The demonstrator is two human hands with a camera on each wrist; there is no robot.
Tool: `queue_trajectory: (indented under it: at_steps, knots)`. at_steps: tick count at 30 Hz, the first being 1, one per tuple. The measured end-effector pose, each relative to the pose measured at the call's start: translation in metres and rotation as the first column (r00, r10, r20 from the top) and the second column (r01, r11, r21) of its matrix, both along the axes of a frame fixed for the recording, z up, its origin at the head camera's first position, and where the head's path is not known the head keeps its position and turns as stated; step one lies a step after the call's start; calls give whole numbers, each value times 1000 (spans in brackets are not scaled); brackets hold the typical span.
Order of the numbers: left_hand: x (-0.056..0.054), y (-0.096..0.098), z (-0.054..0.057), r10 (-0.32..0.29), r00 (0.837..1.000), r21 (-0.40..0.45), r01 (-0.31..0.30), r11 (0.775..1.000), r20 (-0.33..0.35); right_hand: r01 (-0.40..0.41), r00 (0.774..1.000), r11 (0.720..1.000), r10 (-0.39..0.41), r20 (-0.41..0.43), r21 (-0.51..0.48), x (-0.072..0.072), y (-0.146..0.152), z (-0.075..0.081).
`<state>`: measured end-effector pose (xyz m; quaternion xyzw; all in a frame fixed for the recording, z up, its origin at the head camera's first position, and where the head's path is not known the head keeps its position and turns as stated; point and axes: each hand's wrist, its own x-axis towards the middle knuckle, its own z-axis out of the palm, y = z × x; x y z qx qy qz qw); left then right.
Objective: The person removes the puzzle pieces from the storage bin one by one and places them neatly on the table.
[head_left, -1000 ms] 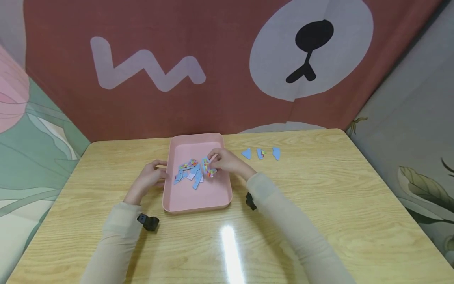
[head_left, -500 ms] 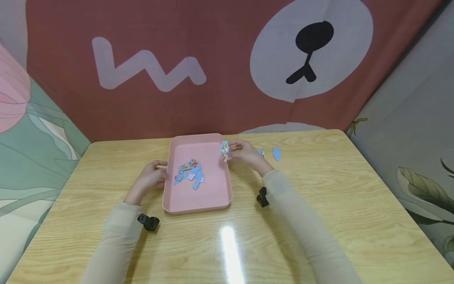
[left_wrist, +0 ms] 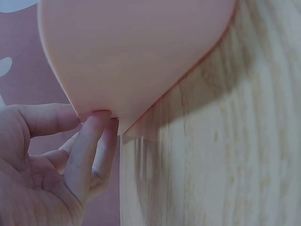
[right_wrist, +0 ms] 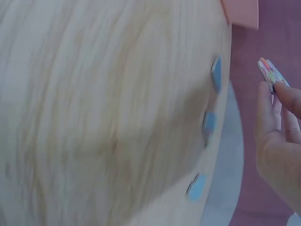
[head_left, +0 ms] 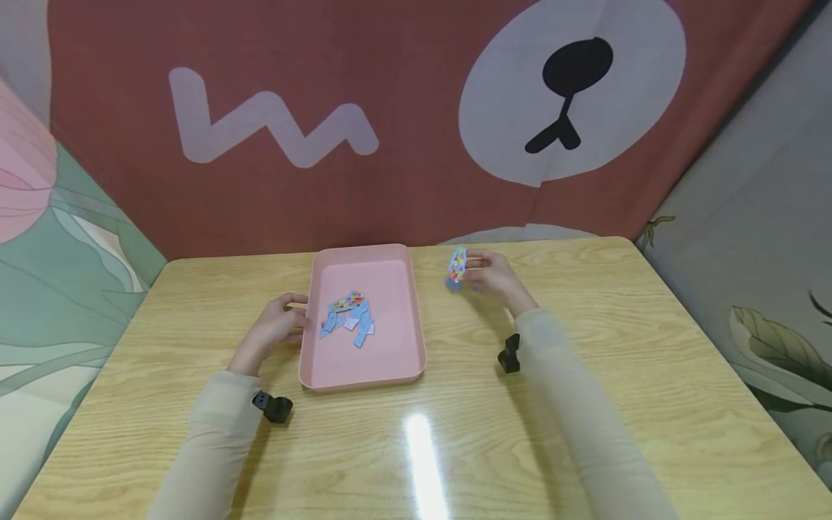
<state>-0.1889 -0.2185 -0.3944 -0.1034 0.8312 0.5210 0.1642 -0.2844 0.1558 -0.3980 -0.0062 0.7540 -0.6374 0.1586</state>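
My right hand (head_left: pixel 495 278) pinches a flat puzzle piece (head_left: pixel 458 265) with a multicoloured print between thumb and fingers, raised above the table's back part. In the right wrist view the same printed piece (right_wrist: pixel 273 73) tilts upward from the fingertips. Below it lie three light blue pieces, a nearer one (right_wrist: pixel 217 74), a middle one (right_wrist: pixel 209 122) and a farther one (right_wrist: pixel 195 187). My left hand (head_left: pixel 276 326) rests its fingertips against the left wall of the pink tray (head_left: pixel 390 368). A pile of blue and printed pieces (head_left: pixel 354 314) lies in the tray.
The wooden table (head_left: pixel 390 455) runs back to a red-brown cloth (head_left: pixel 416 195) with a bear print. Patterned hangings (head_left: pixel 747 253) stand along both sides. A black wrist camera (head_left: pixel 510 354) sits at the right sleeve and another (head_left: pixel 273 408) at the left.
The right hand has lifted the printed puzzle piece from the tray and carried it right, over the pieces on the table. The left hand has stayed at the tray's wall.
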Motion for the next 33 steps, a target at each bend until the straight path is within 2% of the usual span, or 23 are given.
queue_trajectory:
  at_steps: [5, 19, 24, 33]
  knots:
    - [0, 0, 0, 3, 1000, 9, -3, 1000, -1, 62, 997, 998, -61, 39, -32, -3, 23, -5]
    - [0, 1, 2, 3, 1000, 19, -4, 1000, 16, 157, 982, 988, -157, 106, 13, -1, 74, -6]
    - [-1, 1, 2, 8, 1000, 6, -8, 1000, 21, 188, 974, 981, -180, 135, -51, 0, 84, -5]
    - [0, 0, 2, 1, 1000, 0, -1, 1000, 19, 199, 970, 980, -200, 138, 22, 7, 96, -3]
